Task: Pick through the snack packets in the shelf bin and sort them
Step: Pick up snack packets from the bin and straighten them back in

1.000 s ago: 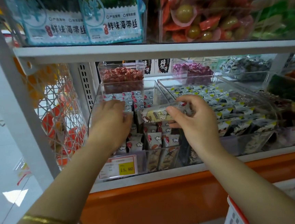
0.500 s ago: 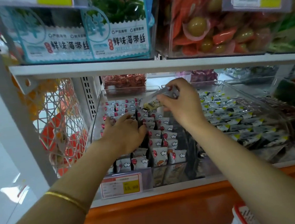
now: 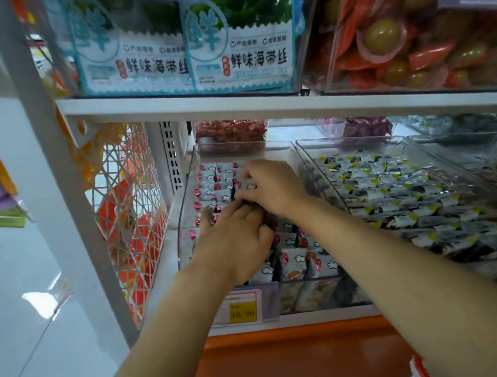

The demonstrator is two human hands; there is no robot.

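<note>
**Both hands down in the clear shelf bin**

The left hand (image 3: 234,240) lies on the white-and-red snack packets (image 3: 292,258) in the shelf bin (image 3: 183,239), fingers fairly straight. Just beyond it, the right hand (image 3: 271,186) curls onto the same packets. Blur hides whether it grips one. A second bin (image 3: 357,141) sits to its right.

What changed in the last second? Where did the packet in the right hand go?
The right hand came down from above the left bin into its back half, fingers among the packets. The packet it held up no longer shows; whether it was let go, I cannot tell. The left hand slid inward to meet it, still resting on the packets. Right bin and price tag stayed put.
</note>
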